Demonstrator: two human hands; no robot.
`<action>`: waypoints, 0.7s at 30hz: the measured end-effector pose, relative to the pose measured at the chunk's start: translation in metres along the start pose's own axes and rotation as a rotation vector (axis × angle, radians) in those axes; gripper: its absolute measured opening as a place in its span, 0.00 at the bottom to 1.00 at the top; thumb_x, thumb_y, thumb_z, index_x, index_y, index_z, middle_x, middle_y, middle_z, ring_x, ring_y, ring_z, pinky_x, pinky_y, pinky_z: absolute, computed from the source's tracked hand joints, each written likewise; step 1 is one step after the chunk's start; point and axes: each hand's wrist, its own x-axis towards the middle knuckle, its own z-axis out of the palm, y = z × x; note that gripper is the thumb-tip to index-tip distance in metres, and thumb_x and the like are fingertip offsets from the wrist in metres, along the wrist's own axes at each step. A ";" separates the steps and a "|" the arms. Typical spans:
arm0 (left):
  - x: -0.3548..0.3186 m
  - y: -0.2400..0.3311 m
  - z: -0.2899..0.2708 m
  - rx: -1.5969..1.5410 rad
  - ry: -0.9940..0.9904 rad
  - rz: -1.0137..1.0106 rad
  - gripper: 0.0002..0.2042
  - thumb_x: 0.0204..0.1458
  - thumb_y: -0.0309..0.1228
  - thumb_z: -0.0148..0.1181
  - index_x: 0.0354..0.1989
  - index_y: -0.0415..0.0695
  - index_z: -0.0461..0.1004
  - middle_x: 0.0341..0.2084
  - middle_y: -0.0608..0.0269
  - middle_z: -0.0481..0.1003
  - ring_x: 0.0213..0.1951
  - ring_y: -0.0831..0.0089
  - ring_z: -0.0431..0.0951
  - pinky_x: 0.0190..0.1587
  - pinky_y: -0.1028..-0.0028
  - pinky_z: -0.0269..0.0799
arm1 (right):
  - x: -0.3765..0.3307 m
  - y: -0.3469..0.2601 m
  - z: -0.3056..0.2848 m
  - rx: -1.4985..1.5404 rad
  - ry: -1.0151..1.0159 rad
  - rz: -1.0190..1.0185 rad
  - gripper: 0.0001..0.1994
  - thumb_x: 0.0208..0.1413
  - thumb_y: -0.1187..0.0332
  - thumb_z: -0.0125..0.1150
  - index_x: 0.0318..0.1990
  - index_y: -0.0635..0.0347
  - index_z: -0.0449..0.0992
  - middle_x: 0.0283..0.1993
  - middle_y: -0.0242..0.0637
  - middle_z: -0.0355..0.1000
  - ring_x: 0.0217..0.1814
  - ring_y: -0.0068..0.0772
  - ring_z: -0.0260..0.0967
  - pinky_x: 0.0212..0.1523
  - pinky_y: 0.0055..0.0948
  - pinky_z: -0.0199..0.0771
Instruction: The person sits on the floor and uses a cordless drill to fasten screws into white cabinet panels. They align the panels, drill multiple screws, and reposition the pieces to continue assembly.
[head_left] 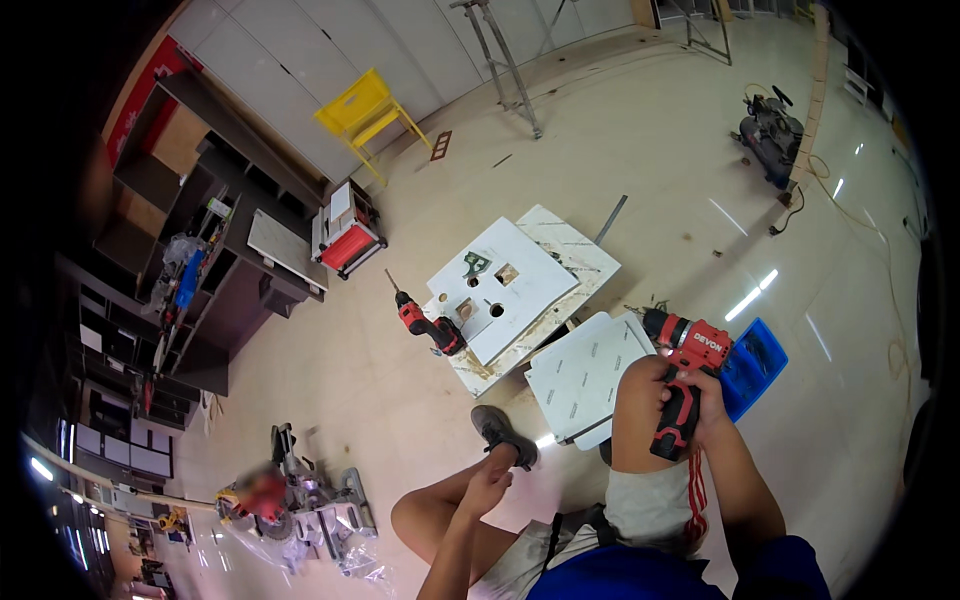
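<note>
My right hand is wrapped round the grip of a red and black cordless drill, held beside my right knee. The drill's chuck points left, over the edge of a white patterned panel. My left hand is closed near my left ankle; whatever it holds, if anything, is hidden. Ahead, a second red and black drill with a long bit lies at the left edge of a white board. Several square and round holes pierce that board, and a small green piece lies on it.
A blue bin with small dark items stands right of the drill. A marbled panel lies under the white board. A mitre saw stands at left, a red-fronted tool cart and yellow chair beyond. An air compressor sits far right.
</note>
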 end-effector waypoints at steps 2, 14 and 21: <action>0.003 0.049 0.001 0.167 -0.019 0.150 0.21 0.60 0.35 0.61 0.58 0.34 0.73 0.43 0.49 0.81 0.45 0.60 0.84 0.47 0.65 0.79 | 0.002 -0.001 -0.004 -0.007 0.014 -0.018 0.26 0.55 0.67 0.56 0.63 0.60 0.66 0.45 0.47 0.76 0.33 0.35 0.75 0.38 0.41 0.81; 0.153 0.158 -0.078 0.241 0.237 0.061 0.22 0.56 0.36 0.56 0.58 0.41 0.72 0.41 0.41 0.81 0.44 0.46 0.81 0.47 0.53 0.77 | 0.009 0.039 0.011 -0.562 0.180 -0.358 0.19 0.62 0.60 0.53 0.52 0.67 0.72 0.34 0.36 0.71 0.36 0.27 0.70 0.43 0.29 0.75; 0.197 0.150 -0.113 0.151 0.201 -0.077 0.21 0.53 0.30 0.53 0.57 0.40 0.73 0.36 0.39 0.81 0.41 0.43 0.82 0.46 0.51 0.77 | 0.028 0.023 0.014 -0.665 0.209 -0.279 0.24 0.64 0.54 0.51 0.58 0.65 0.68 0.32 0.33 0.66 0.38 0.27 0.67 0.47 0.29 0.69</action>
